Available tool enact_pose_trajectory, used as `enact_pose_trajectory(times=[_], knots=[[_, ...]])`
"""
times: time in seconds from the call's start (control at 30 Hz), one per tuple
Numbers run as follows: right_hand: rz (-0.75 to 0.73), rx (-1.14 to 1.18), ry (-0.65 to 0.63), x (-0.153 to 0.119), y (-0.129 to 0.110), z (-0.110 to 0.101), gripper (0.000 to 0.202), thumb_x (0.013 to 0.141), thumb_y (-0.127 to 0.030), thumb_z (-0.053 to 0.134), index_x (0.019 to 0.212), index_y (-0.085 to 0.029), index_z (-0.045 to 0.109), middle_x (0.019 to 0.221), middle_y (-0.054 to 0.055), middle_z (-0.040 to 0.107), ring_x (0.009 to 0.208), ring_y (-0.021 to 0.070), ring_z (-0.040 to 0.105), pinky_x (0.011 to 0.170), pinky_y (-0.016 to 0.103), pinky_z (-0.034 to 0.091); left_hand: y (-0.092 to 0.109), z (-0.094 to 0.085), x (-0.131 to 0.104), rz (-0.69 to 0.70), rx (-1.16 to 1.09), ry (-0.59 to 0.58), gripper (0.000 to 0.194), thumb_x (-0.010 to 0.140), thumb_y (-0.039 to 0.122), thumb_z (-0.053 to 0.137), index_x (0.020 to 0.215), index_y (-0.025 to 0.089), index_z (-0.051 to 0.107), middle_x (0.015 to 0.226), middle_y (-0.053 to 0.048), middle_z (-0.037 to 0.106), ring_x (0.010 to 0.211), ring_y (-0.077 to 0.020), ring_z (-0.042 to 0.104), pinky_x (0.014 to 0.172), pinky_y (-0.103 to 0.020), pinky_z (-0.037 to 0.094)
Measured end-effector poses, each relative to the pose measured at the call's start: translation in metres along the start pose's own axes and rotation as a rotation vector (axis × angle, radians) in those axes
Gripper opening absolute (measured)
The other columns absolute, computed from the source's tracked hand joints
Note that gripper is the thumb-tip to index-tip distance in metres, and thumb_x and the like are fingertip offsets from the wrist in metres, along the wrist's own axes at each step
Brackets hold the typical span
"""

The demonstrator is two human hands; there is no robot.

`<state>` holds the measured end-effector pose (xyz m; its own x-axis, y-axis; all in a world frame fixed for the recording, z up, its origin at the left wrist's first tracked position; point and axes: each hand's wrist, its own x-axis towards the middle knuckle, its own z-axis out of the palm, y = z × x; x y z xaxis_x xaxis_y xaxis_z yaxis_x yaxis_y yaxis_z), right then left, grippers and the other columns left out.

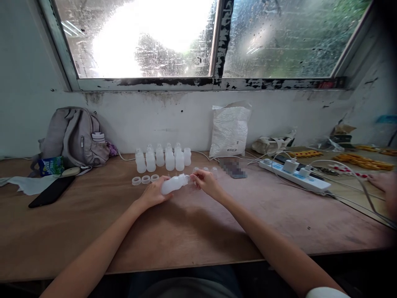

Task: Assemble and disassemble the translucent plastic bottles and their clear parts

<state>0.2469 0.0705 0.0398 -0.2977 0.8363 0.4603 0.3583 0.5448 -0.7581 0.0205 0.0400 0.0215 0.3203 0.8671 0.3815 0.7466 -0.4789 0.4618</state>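
My left hand [156,191] is wrapped round a milky white baby bottle [174,183], tilted nearly flat with its top to the right. My right hand [207,182] pinches the clear teat [189,178] at the bottle's neck. Behind my hands stand several similar bottles [169,160] in rows, most with clear tops; the one at the right end [187,157] has no teat on it. Loose white rings [145,179] lie just left of my left hand. A few small clear pieces [214,170] sit behind my right hand, partly hidden by it.
On the left are a grey backpack [72,136], a black phone [52,192] and a white cloth [32,184]. A white plastic bag [230,130] leans on the wall. To the right lies a power strip [294,176] with cables; another person's hand [383,182] shows at the far right.
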Motion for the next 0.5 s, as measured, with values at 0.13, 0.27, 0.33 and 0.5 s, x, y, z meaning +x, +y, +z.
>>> enact_pose_trajectory(times=[0.13,0.27,0.33,0.5], knots=[[-0.027,-0.101,0.048,0.003,0.003,-0.007,0.018,0.075,-0.034,0.05,0.071,-0.017,0.055,0.053,-0.002,0.053,0.043,0.01,0.049,0.041,0.02,0.037,-0.003,-0.003,-0.001,0.063,0.015,0.02,0.047,0.071,0.037,0.053,0.112,0.02,0.038,0.11,-0.007,0.05,0.093,-0.022,0.051,0.079,-0.034,0.041],[-0.069,-0.181,0.08,0.005,0.005,-0.011,0.014,0.075,-0.029,0.05,0.077,-0.017,0.056,0.068,0.001,0.058,0.05,0.0103,0.052,0.048,0.022,0.04,-0.013,-0.002,0.0,0.058,0.016,0.107,0.046,0.076,0.032,0.048,0.117,0.018,0.032,0.115,-0.009,0.045,0.101,-0.0211,0.047,0.085,-0.034,0.038],[-0.12,-0.268,0.054,0.004,0.008,-0.008,0.012,0.076,-0.027,0.05,0.077,-0.017,0.057,0.072,0.002,0.059,0.057,0.0109,0.052,0.054,0.022,0.041,-0.019,0.0,0.002,0.053,0.006,0.154,0.049,0.077,0.03,0.047,0.12,0.017,0.029,0.116,-0.01,0.042,0.106,-0.0205,0.043,0.09,-0.034,0.035],[-0.204,-0.466,-0.122,-0.002,0.018,0.005,0.008,0.074,-0.02,0.053,0.072,-0.016,0.059,0.072,0.003,0.058,0.065,0.0125,0.051,0.06,0.023,0.039,-0.028,0.004,0.005,0.023,0.021,0.24,0.049,0.078,0.034,0.048,0.121,0.019,0.031,0.114,-0.009,0.042,0.107,-0.0213,0.043,0.09,-0.034,0.035]])
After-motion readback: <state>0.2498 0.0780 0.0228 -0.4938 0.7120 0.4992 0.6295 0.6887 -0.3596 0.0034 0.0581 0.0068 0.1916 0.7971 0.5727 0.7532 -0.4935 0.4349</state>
